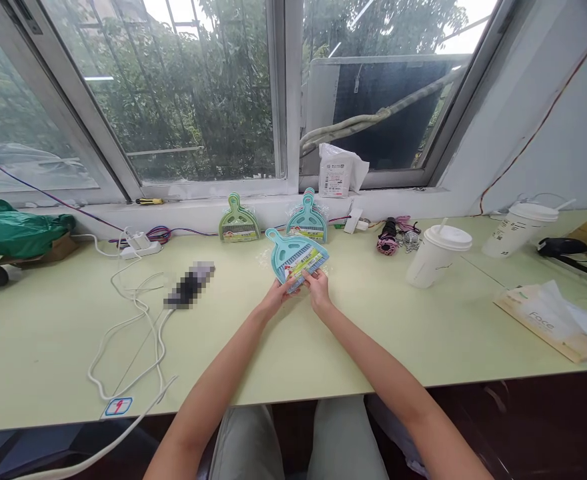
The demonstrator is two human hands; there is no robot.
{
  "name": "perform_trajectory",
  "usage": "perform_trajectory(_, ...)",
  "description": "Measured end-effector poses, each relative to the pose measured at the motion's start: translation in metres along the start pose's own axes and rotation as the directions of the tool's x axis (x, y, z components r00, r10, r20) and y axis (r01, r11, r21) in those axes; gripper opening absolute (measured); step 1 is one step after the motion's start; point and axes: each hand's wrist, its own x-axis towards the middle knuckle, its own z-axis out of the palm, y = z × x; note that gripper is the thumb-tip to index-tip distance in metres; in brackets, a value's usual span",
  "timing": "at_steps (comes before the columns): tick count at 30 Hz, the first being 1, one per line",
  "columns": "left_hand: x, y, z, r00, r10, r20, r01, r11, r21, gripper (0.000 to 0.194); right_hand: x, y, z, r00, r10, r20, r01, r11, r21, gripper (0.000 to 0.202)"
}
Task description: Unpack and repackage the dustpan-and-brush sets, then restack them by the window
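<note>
Far to the left of the left hand, a green bag (pixel 16 230) lies at the desk's edge. Nearer that hand, still on its left, a white power strip (pixel 141 248) sits by the wall with its white cable (pixel 138 313) looping toward the near edge of the pale green desk (pixel 323 353); a blurred-out object (pixel 189 285) lies between the cable and the hand. Beyond the hands, a green dustpan set (pixel 239 220) and a teal dustpan set (pixel 307 219) lean against the sill. The left hand (pixel 279 293) pinches the lower left edge of the packaged blue dustpan set (pixel 296 257), fingers closed on its label card. The right hand (pixel 317 288) grips the lower right edge of the same set, fingers curled, thumb on top; the set is held just above the desk, between both hands, handle pointing away. Right of the right hand stand a white lidded cup (pixel 436 257) and a second lidded cup (pixel 518 230); a tissue pack (pixel 553 320) lies further right.
</note>
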Motion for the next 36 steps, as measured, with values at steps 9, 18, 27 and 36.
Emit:
perform_trajectory(9,0.005,0.005,-0.004,0.98,0.144,-0.134,-0.149,0.989,-0.025,0.054,-0.001,-0.013,0.001,0.998,-0.059,0.028,0.06,0.998,-0.033,0.037)
perform_trajectory(18,0.012,0.001,-0.016,0.967,0.123,-0.224,-0.128,0.992,-0.009,0.053,-0.002,-0.01,0.003,0.998,-0.039,0.053,0.043,0.996,-0.083,0.037)
perform_trajectory(27,0.006,0.002,-0.015,0.983,0.013,-0.182,-0.009,1.0,0.024,0.066,-0.005,0.008,0.003,1.0,0.008,-0.022,-0.008,1.0,-0.001,0.025)
perform_trajectory(36,0.015,0.022,-0.05,0.876,0.025,-0.481,-0.033,0.999,-0.007,0.053,0.035,-0.031,-0.038,0.915,0.16,0.369,0.128,0.754,-0.644,0.038)
